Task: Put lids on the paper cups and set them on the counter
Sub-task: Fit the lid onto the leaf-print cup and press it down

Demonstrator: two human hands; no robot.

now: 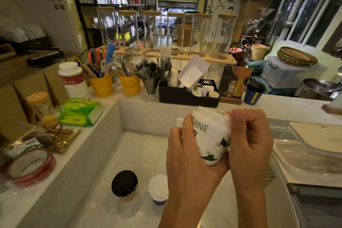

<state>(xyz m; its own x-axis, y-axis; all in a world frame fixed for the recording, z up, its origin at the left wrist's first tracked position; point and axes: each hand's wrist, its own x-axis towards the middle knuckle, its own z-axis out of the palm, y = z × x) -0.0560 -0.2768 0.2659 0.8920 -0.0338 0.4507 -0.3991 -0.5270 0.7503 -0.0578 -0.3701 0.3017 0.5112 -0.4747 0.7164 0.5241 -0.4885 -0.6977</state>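
Head view of a café worktop (pixel 140 146). Both hands hold a white paper cup (pixel 211 140) printed with green leaves and the letters "SMINE", raised above the lower worktop and tilted with its mouth away from the viewer. The left hand (pixel 187 155) is wrapped around the cup's side and base, fingers curled closed on it. The right hand (pixel 249 140) is closed around the cup's right side, its thumb and forefinger pinching the edge of a translucent white lid (pixel 212 114) that sits on the cup's rim; whether the lid is fully seated cannot be told. On the lower worktop, below and left of the hands, stand a cup with a black lid (pixel 124 183) and, just beside it, a cup with a white lid (pixel 158 189), partly hidden by the left forearm. On the raised counter (pixel 286 105) behind, a dark blue cup with a black lid (pixel 255 92) stands upright to the right of a black organiser tray (pixel 185 96). Further left on that ledge are two yellow buckets of utensils (pixel 100 85) and a green tissue pack (pixel 81 112).
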